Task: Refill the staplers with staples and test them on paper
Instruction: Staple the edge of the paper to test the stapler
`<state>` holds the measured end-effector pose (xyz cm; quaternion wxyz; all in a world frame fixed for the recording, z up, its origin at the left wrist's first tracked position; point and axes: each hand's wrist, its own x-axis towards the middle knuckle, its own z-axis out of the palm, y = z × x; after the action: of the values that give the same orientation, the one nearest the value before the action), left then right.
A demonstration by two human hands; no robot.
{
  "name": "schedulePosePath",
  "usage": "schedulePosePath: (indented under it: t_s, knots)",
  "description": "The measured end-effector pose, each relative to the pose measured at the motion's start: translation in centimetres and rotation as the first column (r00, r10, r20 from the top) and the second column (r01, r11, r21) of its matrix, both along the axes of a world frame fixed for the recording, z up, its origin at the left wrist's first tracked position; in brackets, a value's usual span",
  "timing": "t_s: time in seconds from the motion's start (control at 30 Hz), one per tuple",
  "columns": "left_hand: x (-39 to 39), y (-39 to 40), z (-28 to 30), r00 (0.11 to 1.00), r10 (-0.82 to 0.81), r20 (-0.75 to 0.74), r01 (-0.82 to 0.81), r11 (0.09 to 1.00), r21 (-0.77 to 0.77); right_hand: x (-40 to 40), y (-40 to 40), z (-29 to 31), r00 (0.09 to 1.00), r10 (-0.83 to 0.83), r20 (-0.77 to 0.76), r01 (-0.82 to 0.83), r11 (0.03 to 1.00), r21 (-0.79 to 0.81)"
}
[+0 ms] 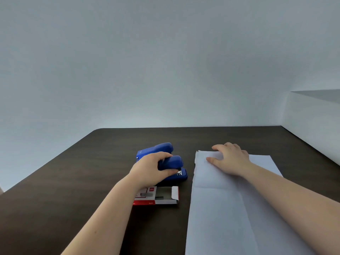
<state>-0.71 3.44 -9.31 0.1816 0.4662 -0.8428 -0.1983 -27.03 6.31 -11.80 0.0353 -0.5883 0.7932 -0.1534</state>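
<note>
Here, left hand (150, 169) gripping stapler (173, 162)

My left hand (150, 169) is out in front of me, a bit left of the middle. Its fingers curl down and around, and my thumb sits on the near side, so it is closed in a grab. The back of this hand faces up. My left arm is bare and comes up from the bottom of the view, slanting to the right.

My right hand (230, 159) is farther right. It lies flat, palm down, fingers spread and pointing left. My bare right arm comes in from the bottom right corner.
</note>
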Motion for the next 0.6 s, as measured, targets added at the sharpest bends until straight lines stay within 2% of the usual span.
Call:
schedulePosePath:
  t_s: [0.07,0.17,0.27,0.4,0.6]
  knots:
    - [0.3,-0.3,-0.3,0.999,-0.001,0.037,0.001,1.000,-0.001,-0.1,-0.1,-0.2,1.000,0.028,0.010,-0.027,0.997,-0.074]
    - [0.5,-0.4,-0.3,0.999,-0.016,0.038,0.017,1.000,-0.005,0.0,-0.3,0.0,0.994,0.085,0.061,-0.066,0.962,-0.266]
    - [0.5,-0.6,-0.4,1.000,-0.014,0.005,0.014,1.000,-0.012,0.0,-0.4,1.0,0.971,0.160,0.176,-0.088,0.928,-0.361]
    - [0.5,-0.6,-0.5,1.000,-0.016,-0.016,0.016,1.000,-0.025,0.6,0.3,3.7,0.866,0.298,0.402,-0.140,0.915,-0.378]
    - [0.5,-0.5,-0.3,1.000,-0.013,-0.028,0.012,0.999,-0.036,2.7,0.6,4.6,0.834,0.366,0.412,-0.318,0.930,-0.183]
